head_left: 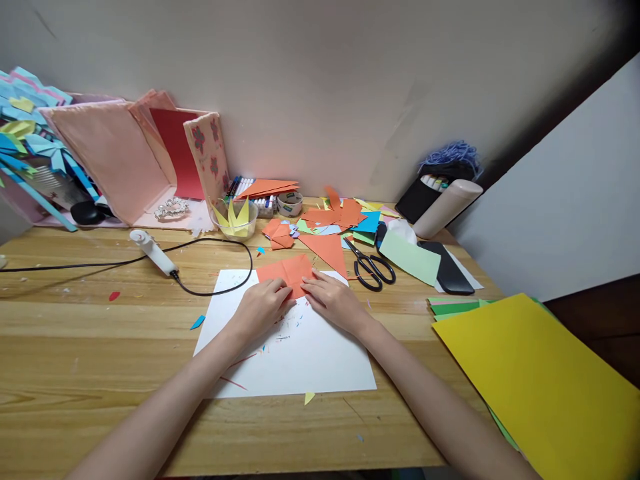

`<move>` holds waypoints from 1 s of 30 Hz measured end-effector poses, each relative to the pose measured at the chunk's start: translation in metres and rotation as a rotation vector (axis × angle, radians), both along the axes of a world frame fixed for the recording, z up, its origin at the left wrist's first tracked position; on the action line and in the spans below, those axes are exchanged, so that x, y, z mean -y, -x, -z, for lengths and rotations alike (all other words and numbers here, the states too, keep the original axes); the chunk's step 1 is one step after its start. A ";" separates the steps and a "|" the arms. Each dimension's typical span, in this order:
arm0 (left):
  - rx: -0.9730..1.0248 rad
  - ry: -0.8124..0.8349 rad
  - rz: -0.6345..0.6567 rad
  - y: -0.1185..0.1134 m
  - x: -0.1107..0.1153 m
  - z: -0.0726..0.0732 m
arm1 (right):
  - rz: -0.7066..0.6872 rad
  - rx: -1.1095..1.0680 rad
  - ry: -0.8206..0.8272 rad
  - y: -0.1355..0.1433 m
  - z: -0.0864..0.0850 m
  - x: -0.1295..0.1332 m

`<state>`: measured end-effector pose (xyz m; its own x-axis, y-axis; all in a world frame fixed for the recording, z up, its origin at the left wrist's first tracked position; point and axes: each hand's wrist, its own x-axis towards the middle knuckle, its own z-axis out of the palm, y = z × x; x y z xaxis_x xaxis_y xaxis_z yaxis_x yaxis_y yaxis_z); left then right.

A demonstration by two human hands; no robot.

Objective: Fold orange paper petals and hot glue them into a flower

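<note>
A creased piece of orange paper (286, 270) lies on a white sheet (320, 360) strewn with tiny coloured scraps. At its near left edge, my left hand (263, 303) has curled fingers gripping the paper. My right hand (336, 301) grips the right edge, fingertips on top and close to the left hand's. Both thumbs are partly hidden. Just beyond the paper lie an orange triangle (326, 251) and black-handled scissors (369, 268), with a folded orange piece (278, 233) to their left.
A white corded tool (154, 253) trails its black cable across the left. Behind stand a clear bowl (253, 217) with yellow paper and a tape roll (290, 204). On the right are a black phone (450, 270), a tumbler (447, 208) and yellow sheets (545, 387).
</note>
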<state>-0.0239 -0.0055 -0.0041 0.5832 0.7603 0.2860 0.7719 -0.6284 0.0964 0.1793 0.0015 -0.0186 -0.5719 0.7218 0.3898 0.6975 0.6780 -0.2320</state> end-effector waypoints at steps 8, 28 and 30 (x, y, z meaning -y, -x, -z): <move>-0.024 -0.007 0.008 -0.003 0.000 0.001 | -0.025 0.003 -0.056 0.005 -0.001 0.000; 0.293 -0.144 0.007 0.007 0.004 -0.004 | 0.079 -0.434 -0.019 0.006 -0.016 0.007; 0.421 -0.136 -0.019 0.007 0.010 -0.011 | 0.129 -0.608 0.063 0.006 -0.028 0.011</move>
<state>-0.0305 -0.0151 0.0069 0.3809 0.7088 0.5937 0.6944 -0.6433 0.3224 0.1729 -0.0092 0.0092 -0.1679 0.8025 0.5726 0.5035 0.5691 -0.6500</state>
